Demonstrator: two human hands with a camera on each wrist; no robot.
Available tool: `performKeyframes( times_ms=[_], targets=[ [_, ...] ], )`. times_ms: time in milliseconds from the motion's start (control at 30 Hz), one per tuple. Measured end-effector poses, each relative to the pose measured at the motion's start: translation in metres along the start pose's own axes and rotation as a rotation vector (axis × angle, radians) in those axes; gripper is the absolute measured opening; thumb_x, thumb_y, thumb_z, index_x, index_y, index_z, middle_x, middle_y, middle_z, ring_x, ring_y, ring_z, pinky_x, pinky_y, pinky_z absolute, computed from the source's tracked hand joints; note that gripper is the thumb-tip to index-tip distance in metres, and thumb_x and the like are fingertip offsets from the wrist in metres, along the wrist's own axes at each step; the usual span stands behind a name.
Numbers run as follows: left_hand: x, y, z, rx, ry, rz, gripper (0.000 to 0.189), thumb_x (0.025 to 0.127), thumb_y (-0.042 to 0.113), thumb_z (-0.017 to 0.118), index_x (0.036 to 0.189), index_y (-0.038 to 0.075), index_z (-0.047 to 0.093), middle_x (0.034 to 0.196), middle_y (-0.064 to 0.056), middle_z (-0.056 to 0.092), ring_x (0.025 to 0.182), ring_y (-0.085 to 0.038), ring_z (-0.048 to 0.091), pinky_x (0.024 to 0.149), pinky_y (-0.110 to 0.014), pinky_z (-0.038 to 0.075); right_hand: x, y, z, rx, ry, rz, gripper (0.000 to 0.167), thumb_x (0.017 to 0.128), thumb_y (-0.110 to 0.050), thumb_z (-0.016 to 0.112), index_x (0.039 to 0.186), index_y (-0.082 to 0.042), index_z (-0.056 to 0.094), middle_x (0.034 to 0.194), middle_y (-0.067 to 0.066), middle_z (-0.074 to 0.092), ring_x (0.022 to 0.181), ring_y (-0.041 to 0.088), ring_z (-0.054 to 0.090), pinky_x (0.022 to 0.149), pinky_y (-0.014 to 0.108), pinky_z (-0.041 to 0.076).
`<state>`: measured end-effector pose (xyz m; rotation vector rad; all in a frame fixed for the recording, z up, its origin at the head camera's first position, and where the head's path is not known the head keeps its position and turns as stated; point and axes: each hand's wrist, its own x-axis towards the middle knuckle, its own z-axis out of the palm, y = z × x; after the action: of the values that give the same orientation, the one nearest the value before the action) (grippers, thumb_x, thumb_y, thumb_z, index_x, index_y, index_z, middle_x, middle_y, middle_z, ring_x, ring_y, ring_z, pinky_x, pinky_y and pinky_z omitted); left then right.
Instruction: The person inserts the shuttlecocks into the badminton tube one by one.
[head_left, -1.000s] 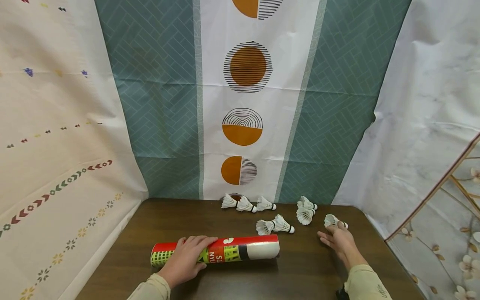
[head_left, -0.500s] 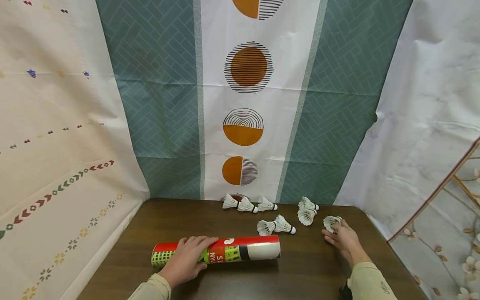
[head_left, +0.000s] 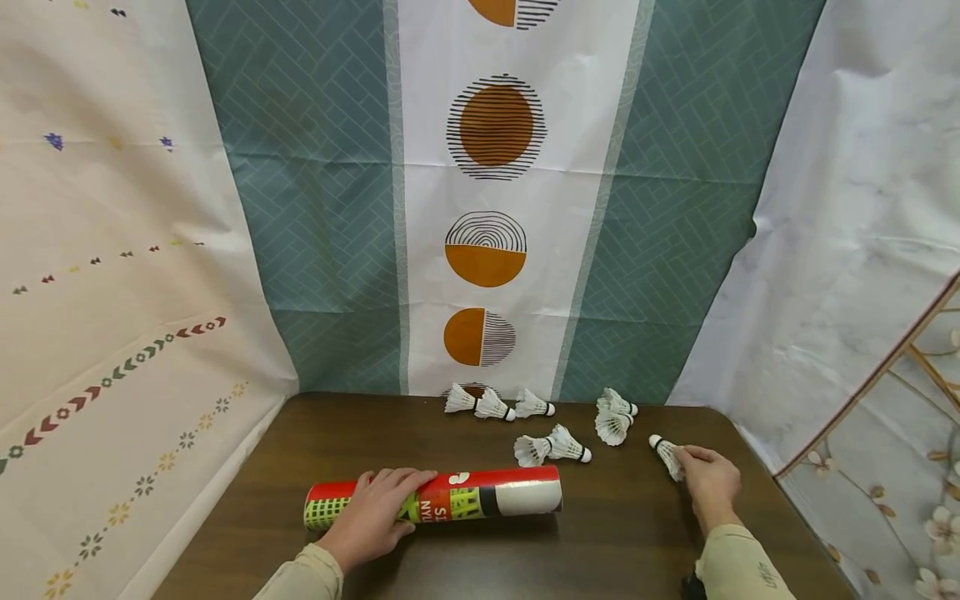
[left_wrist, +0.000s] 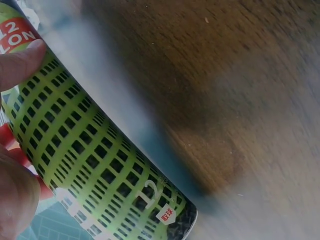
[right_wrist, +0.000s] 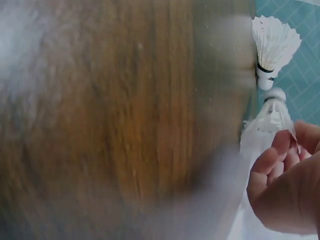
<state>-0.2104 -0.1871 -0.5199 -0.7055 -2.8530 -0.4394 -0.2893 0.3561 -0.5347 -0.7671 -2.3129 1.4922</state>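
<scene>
Head view: left hand (head_left: 372, 518) lies over the tube (head_left: 525, 493), grip clamped round it, thumb on the near side. Tube is on its side left of centre on the bench (head_left: 480, 571), roughly parallel to the far edge. Right hand (head_left: 712, 483) is near the right edge, below the far right corner, grip pinched on the skirt of a shuttle (head_left: 667, 457), head pointing at the far edge. Can't tell if it's off the wood.

Doing it well, I'd judge: pinch light, feathers crush or bend easily; left palm steady, since a round tube would roll.

Shuttle: rounded white head, dark neck band, flared ribbed white skirt, looks feathery. Tube: smooth glossy cylinder, red, pale right end, green-black grid print. Bench: dark, fine-grained wood, sheen on top.

Rest: three shuttles (head_left: 493, 406) along the far edge, centre pair (head_left: 567, 444) beyond the tube, right pair (head_left: 615, 427) toward the far right corner.
</scene>
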Motion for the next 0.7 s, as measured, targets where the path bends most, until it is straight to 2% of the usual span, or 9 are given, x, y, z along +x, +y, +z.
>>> performKeyframes(
  times_ms=[33,67,133,200,267,333,400,533,700],
  targets=[
    [0.0,0.0,0.0,-0.002,0.0,0.001,0.083,0.081,0.025,0.095,0.153,0.031,0.054,0.143,0.002,0.066,0.131,-0.028,0.062,0.105,-0.067,0.046,0.001,0.0,-0.001,0.005,-0.01,0.001,0.053,0.097,-0.038,0.078,0.132,0.0,0.071,0.094,0.001,0.081,0.079,0.004,0.063,0.068,0.022,0.049],
    [0.0,0.0,0.0,-0.003,-0.001,0.0,0.083,0.081,0.025,0.095,0.153,0.031,0.054,0.143,0.002,0.066,0.131,-0.028,0.062,0.105,-0.067,0.046,0.001,0.0,-0.002,0.013,-0.029,-0.004,0.052,0.097,-0.032,0.079,0.136,0.0,0.067,0.099,0.004,0.082,0.082,0.003,0.062,0.072,0.024,0.05],
    [0.0,0.0,0.0,-0.003,-0.004,-0.002,0.083,0.081,0.026,0.095,0.153,0.031,0.054,0.143,0.002,0.066,0.131,-0.028,0.062,0.106,-0.067,0.046,0.001,-0.001,-0.003,0.032,-0.09,-0.005,0.062,0.097,-0.032,0.08,0.147,-0.004,0.059,0.112,0.007,0.082,0.088,0.001,0.062,0.084,0.029,0.052],
    [0.001,0.0,0.001,-0.005,-0.007,-0.007,0.082,0.081,0.026,0.095,0.153,0.031,0.054,0.143,0.002,0.066,0.131,-0.028,0.062,0.106,-0.067,0.046,-0.001,-0.002,-0.004,0.051,-0.172,-0.025,0.074,0.097,-0.036,0.08,0.157,-0.007,0.049,0.125,0.011,0.079,0.103,0.01,0.067,0.1,0.041,0.052],
    [0.001,0.0,0.001,-0.004,-0.009,-0.011,0.082,0.081,0.026,0.095,0.153,0.031,0.054,0.142,0.001,0.066,0.131,-0.028,0.062,0.106,-0.067,0.046,-0.004,-0.004,-0.004,0.06,-0.264,-0.053,0.083,0.097,-0.039,0.08,0.163,-0.009,0.04,0.131,0.013,0.077,0.122,0.022,0.064,0.112,0.052,0.046],
    [0.001,0.0,0.001,-0.002,-0.006,-0.012,0.082,0.081,0.026,0.095,0.153,0.03,0.055,0.142,0.001,0.066,0.13,-0.029,0.062,0.106,-0.067,0.046,-0.009,-0.007,-0.002,0.054,-0.348,-0.088,0.088,0.097,-0.041,0.08,0.166,-0.011,0.035,0.134,0.013,0.076,0.133,0.025,0.06,0.117,0.055,0.042],
    [0.0,0.0,0.002,0.005,0.0,-0.013,0.082,0.081,0.026,0.095,0.153,0.03,0.055,0.142,0.001,0.066,0.13,-0.028,0.062,0.106,-0.067,0.046,-0.015,-0.012,0.0,0.061,-0.421,-0.117,0.088,0.097,-0.039,0.08,0.167,-0.012,0.034,0.133,0.011,0.077,0.13,0.018,0.063,0.116,0.05,0.043],
    [0.0,-0.001,0.003,0.028,0.019,-0.013,0.083,0.08,0.026,0.096,0.152,0.029,0.056,0.14,0.001,0.067,0.129,-0.027,0.063,0.104,-0.066,0.048,-0.033,-0.024,0.01,0.084,-0.51,-0.16,0.082,0.098,-0.03,0.08,0.165,-0.013,0.037,0.121,0.003,0.08,0.105,-0.002,0.067,0.105,0.037,0.046],
    [-0.001,-0.001,0.004,0.036,0.03,-0.017,0.083,0.079,0.026,0.096,0.152,0.027,0.056,0.138,0.0,0.068,0.128,-0.029,0.064,0.104,-0.068,0.047,-0.058,-0.036,0.025,0.136,-0.596,-0.173,0.078,0.098,-0.022,0.08,0.164,-0.012,0.04,0.112,0.002,0.082,0.102,0.004,0.071,0.106,0.04,0.045]
  ],
)
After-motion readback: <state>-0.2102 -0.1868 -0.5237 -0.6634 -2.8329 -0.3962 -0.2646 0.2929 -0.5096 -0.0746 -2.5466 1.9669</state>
